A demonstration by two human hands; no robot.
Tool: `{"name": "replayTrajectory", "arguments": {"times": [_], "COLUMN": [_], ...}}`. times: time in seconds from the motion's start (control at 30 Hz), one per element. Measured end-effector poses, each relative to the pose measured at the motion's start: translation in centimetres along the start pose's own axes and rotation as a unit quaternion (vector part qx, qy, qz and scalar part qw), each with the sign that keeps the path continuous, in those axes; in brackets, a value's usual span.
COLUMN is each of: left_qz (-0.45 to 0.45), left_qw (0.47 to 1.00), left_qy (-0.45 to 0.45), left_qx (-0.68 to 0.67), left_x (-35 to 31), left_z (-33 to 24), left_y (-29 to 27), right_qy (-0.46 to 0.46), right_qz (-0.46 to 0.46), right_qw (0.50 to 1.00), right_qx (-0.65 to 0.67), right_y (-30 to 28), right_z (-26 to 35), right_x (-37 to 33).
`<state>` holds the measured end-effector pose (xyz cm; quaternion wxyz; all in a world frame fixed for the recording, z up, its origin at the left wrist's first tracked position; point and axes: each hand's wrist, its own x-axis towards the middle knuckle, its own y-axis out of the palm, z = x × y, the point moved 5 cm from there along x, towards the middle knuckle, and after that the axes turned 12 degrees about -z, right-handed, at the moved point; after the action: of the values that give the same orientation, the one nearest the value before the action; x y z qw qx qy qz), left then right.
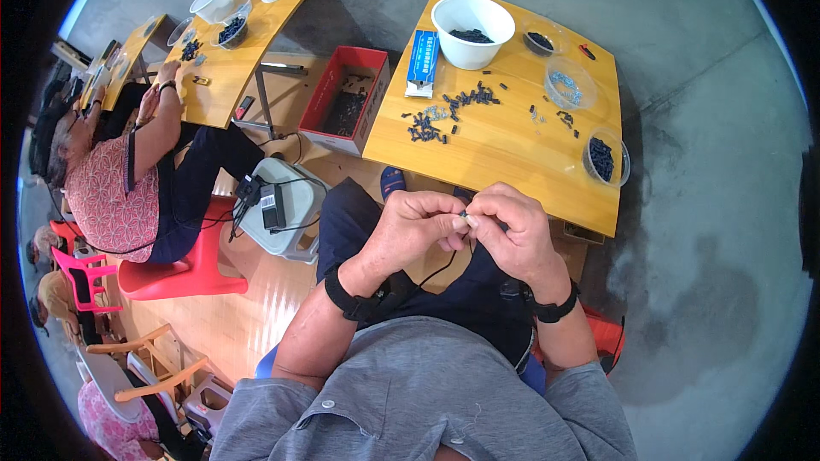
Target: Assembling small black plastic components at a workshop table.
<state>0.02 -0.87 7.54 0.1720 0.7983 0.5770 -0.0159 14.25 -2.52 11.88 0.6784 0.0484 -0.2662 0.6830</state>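
Observation:
My left hand [418,224] and my right hand [511,226] meet over my lap, in front of the table's near edge. Both are closed, thumb and fingertips pinched together around one tiny dark piece [464,213]. My fingertips cover most of it, so its kind cannot be made out. On the yellow wooden table [504,166] beyond my hands, small black rectangular parts [474,96] lie in a loose heap. Small clear or silvery bits [434,113] are mixed in beside them. A few more black parts [566,119] lie farther right.
The table also bears a white bucket [471,51], a blue-and-white box [423,64] and clear tubs of black parts [601,160] and light bluish pieces [567,85]. Left of it are a red carton [346,98] and a grey stool [280,201] with cables. Another person [120,175] sits working farther left.

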Motion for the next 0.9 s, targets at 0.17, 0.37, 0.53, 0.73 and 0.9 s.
{"name": "replayTrajectory", "arguments": {"times": [0.17,0.37,0.53,0.73,0.9], "left_qz": [-0.003,-0.004,0.005,0.006,-0.003], "left_qw": [1.0,1.0,1.0,0.998,0.999], "left_qy": [0.006,0.007,0.003,-0.036,-0.033], "left_qx": [-0.009,-0.011,-0.006,-0.048,-0.033], "left_x": [0.0,0.2,0.5,0.7,1.1], "left_z": [-0.2,-0.1,0.1,1.4,2.3], "left_y": [0.0,-0.3,-0.4,-0.8,-1.4], "right_qy": [0.043,0.002,-0.044,-0.053,-0.047], "right_qz": [-0.022,-0.025,-0.002,0.035,0.051], "right_qw": [0.999,0.999,0.999,0.998,0.997], "right_qx": [0.018,0.026,0.0,-0.019,-0.027], "right_y": [0.0,0.2,0.0,0.4,1.4], "right_z": [-0.3,-0.4,0.0,-0.2,-1.2], "right_x": [-0.3,-0.1,0.4,0.5,0.4]}}
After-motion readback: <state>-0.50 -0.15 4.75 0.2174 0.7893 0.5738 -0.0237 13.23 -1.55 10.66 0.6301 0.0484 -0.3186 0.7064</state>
